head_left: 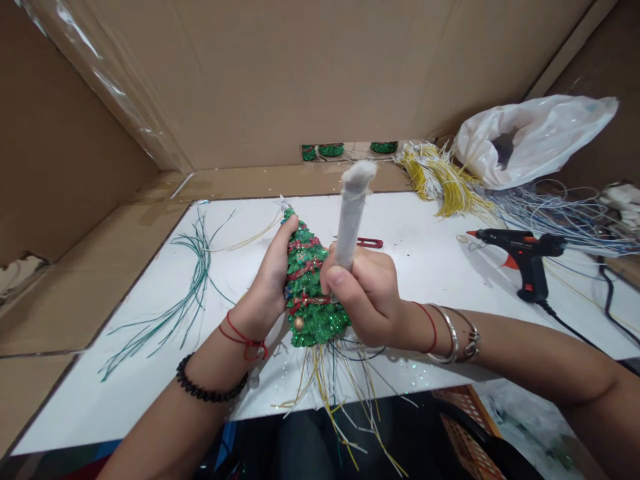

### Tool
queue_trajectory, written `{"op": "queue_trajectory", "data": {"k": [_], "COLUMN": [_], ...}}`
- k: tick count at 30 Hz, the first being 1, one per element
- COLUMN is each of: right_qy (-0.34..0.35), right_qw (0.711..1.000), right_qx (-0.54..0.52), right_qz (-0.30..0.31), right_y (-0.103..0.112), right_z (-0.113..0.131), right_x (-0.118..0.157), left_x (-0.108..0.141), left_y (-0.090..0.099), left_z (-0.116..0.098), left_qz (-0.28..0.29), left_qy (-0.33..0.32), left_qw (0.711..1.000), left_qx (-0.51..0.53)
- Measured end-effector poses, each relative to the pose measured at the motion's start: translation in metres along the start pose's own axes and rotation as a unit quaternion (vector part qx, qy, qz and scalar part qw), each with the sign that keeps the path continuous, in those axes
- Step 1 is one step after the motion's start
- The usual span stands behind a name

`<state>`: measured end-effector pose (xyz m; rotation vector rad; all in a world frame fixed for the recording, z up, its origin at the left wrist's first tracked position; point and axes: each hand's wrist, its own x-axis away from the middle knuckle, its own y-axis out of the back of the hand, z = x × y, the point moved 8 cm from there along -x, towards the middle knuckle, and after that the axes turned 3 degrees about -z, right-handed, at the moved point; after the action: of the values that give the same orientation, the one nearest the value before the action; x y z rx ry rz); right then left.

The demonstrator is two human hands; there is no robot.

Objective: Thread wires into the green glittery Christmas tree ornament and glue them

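Note:
My left hand (274, 277) grips a small green glittery Christmas tree (313, 323) along its left side. Red garland and small baubles decorate the tree, a silver star tops it, and yellow, white and green wires trail from its base. In my right fist (367, 290) is a white wrapped stick (349, 223), its frayed, fluffy end pointing up. The stick's lower end is hidden by my fingers and lies close to the tree's right side; whether it touches cannot be made out.
A black hot glue gun (530, 257) with a cord lies at right. Behind it are yellow wire bundles (435, 180), pale blue wires (545, 207) and a white plastic bag (535, 143). Green wires (197, 267) lie at left, a red-handled tool (370, 243) behind my right hand. Cardboard walls (320, 73) surround the white tabletop (425, 287).

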<state>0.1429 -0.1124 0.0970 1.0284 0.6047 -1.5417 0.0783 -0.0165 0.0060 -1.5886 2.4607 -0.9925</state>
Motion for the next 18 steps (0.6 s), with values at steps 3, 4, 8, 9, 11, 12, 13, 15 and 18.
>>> {"op": "queue_trajectory", "data": {"k": [3, 4, 8, 9, 11, 12, 13, 15, 18], "right_qy": [0.005, 0.005, -0.005, -0.009, -0.018, -0.023, -0.027, -0.031, -0.026], "right_qw": [1.0, 1.0, 1.0, 1.0, 1.0, 1.0, 1.0, 0.999, 1.0], "right_qx": [0.006, 0.006, -0.001, -0.003, -0.008, -0.011, -0.013, -0.015, -0.015], "right_qz": [0.0, 0.0, -0.005, -0.006, -0.006, -0.003, -0.001, 0.003, 0.004], "right_y": [0.0005, 0.0005, 0.001, 0.001, 0.001, 0.0007, 0.0003, 0.0, 0.0002], "right_z": [0.001, 0.0008, -0.0021, -0.0032, -0.0053, -0.0064, -0.0073, -0.008, -0.0066], "right_x": [0.0005, 0.0005, 0.0002, 0.0003, 0.0008, 0.001, 0.0012, 0.0013, 0.0009], "left_x": [0.005, 0.0055, 0.0013, -0.0002, -0.0022, -0.0025, -0.0024, -0.0013, 0.0004], "left_y": [-0.0033, -0.0038, -0.001, 0.0005, 0.0029, 0.0035, 0.0037, 0.0034, 0.0029], "left_z": [-0.0024, -0.0027, 0.0048, 0.0064, 0.006, 0.0044, 0.0026, 0.0012, 0.0049], "left_qz": [-0.011, -0.01, 0.004, 0.006, 0.004, 0.002, 0.0, -0.003, -0.007], "left_qy": [-0.006, -0.009, 0.02, 0.025, 0.016, 0.005, -0.005, -0.01, 0.018], "left_qw": [1.0, 1.0, 1.0, 1.0, 1.0, 1.0, 1.0, 1.0, 1.0], "left_qx": [0.002, 0.003, -0.005, -0.005, 0.002, 0.008, 0.013, 0.016, 0.008]}}
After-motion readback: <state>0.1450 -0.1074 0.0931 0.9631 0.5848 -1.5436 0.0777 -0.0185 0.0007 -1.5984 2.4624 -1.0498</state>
